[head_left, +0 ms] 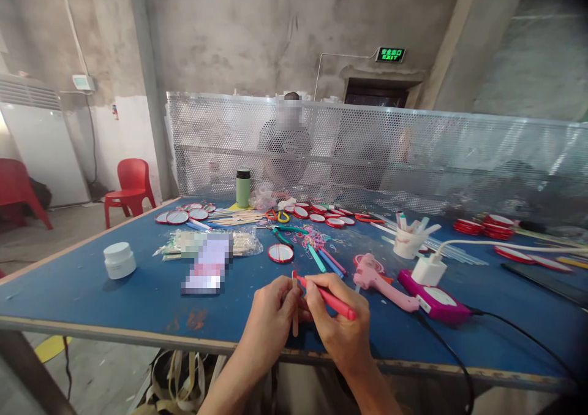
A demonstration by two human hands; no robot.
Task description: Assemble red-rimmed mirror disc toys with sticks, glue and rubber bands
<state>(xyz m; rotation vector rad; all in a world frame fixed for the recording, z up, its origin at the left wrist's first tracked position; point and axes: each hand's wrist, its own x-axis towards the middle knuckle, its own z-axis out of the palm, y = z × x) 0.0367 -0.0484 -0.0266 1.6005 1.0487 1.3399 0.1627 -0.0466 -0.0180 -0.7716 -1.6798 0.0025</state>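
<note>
Near the table's front edge, my left hand (274, 311) is closed around a thin wooden craft stick (295, 324), held upright. The top end of the stick is red. A red marker (337, 303) sits in my right hand (342, 326) in a writing grip, its tip at the upper part of the stick. Just beyond my hands lies a round white disc with a red rim (280, 254). Blue and teal markers (331, 262) lie behind my right hand, and a pink hot glue gun (381, 283) rests to its right.
A purple power strip (441, 301) with a white charger (429, 272) and cables stands at the right. Pliers (281, 234), several red-rimmed discs (316, 217) and a cup of pens (408, 243) lie farther back. A phone (209, 265) and white jar (119, 260) are left. A perforated metal screen (367, 151) closes the far side.
</note>
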